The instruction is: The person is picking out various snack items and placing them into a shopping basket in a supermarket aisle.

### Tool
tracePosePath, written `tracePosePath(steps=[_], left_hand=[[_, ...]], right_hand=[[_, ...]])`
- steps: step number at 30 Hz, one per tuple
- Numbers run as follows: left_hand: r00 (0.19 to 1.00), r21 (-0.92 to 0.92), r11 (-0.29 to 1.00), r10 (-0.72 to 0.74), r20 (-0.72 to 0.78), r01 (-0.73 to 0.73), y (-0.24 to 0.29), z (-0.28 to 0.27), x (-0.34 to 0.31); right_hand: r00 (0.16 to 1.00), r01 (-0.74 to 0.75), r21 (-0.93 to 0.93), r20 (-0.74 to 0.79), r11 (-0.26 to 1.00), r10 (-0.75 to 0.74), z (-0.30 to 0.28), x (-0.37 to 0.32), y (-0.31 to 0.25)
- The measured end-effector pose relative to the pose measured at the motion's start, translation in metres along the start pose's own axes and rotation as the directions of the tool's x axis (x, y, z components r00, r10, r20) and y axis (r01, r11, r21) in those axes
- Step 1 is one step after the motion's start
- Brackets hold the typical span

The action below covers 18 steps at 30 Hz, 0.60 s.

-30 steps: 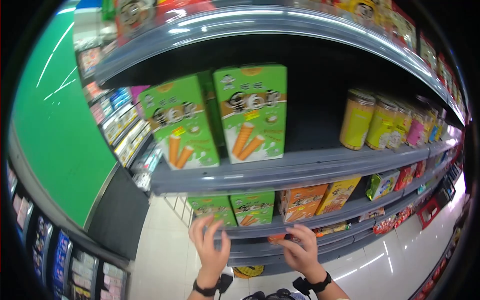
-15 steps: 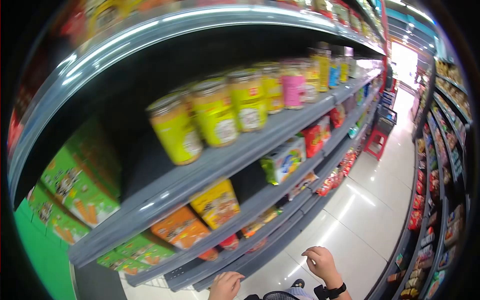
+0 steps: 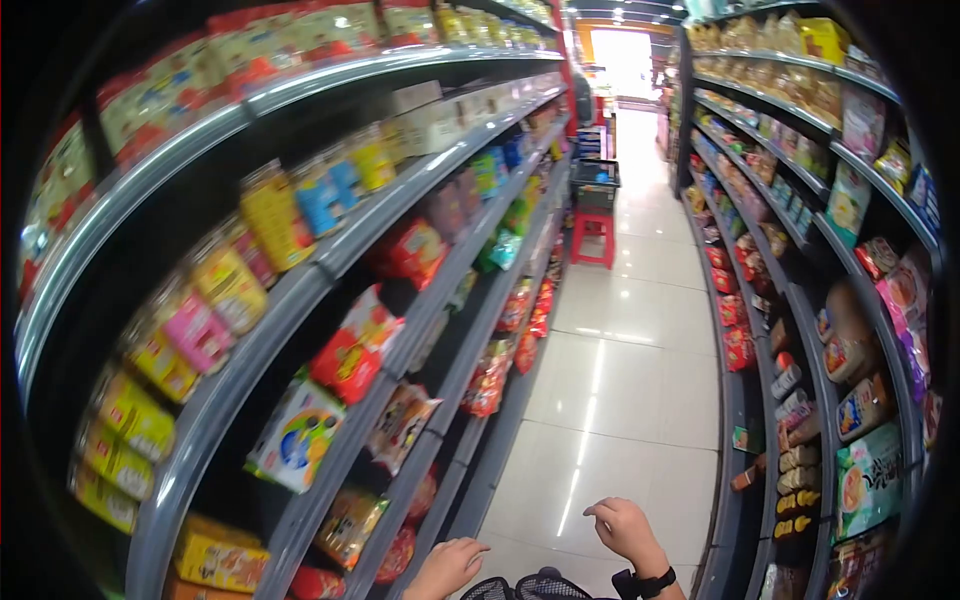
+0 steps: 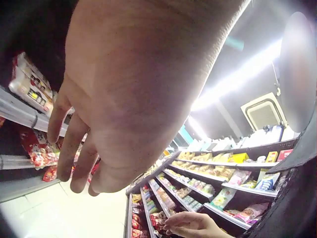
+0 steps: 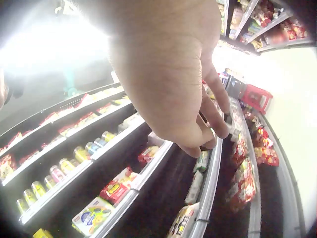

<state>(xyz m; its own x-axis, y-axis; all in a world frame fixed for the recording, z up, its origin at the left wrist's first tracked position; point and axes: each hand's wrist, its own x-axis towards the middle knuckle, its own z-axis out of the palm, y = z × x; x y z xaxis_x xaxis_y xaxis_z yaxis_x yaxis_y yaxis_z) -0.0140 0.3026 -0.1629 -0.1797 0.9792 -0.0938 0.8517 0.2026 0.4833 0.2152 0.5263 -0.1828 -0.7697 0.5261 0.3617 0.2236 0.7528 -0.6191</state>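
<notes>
Your left hand point(image 3: 448, 566) is at the very bottom of the head view, a bit left of the middle. Its fingers are loosely bent and hold nothing. The left wrist view shows this too: the fingers hang down soft and bare. Your right hand point(image 3: 625, 528) is also low in the frame, a bit right of the middle, over the shiny floor point(image 3: 620, 400). Its fingers curl a little and point left, and they hold nothing. A black band point(image 3: 640, 583) goes round that wrist.

The things nearest your left hand are the snack bags on the low shelves at the lower left. A red bag point(image 3: 397, 553) sits just left of the hand. An orange bag point(image 3: 350, 522) sits a bit farther left and higher. You cannot tell from the pictures if the hand touches the shelf.

The long grey rack point(image 3: 330, 262) fills the left side of the frame. Yellow tubs point(image 3: 270, 215) stand on a high shelf in the upper left. Below them is a big red pack point(image 3: 350, 355), and under that is a white and blue pack point(image 3: 297, 435). Another rack point(image 3: 800, 330) full of packs runs down the right side. The floor lies between the two racks. Far up the aisle, near the top middle, stands a red stool point(image 3: 593, 237). A dark basket point(image 3: 596, 183) is just above it in the picture.
</notes>
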Motion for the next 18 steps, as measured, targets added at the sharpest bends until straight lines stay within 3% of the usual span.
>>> tracePosePath(steps=[4, 6, 10, 12, 18], left_hand=[[0.989, 0.027, 0.993, 0.114, 0.089, -0.117, -0.001, 0.008, 0.071], [0.978, 0.037, 0.993, 0.108, 0.181, -0.116, 0.004, 0.002, 0.105], [0.958, -0.016, 0.983, 0.182, 0.22, -0.183, -0.009, 0.009, 0.167], [0.927, -0.038, 0.984, 0.179, 0.328, -0.177, -0.017, 0.01, 0.204], [0.943, -0.109, 0.974, 0.22, 0.251, -0.199, -0.03, -0.004, 0.324]], right_hand=[[0.993, -0.103, -0.045, -0.069, 0.994, 0.1, -0.024, 0.003, 0.044], [0.983, -0.16, -0.04, -0.102, 0.986, 0.155, -0.031, 0.007, 0.061], [0.95, -0.277, -0.018, -0.156, 0.961, 0.271, -0.038, 0.024, 0.093], [0.939, -0.308, -0.033, -0.172, 0.951, 0.298, -0.042, 0.039, 0.114], [0.921, -0.363, -0.092, -0.186, 0.927, 0.342, -0.054, 0.11, 0.179]])
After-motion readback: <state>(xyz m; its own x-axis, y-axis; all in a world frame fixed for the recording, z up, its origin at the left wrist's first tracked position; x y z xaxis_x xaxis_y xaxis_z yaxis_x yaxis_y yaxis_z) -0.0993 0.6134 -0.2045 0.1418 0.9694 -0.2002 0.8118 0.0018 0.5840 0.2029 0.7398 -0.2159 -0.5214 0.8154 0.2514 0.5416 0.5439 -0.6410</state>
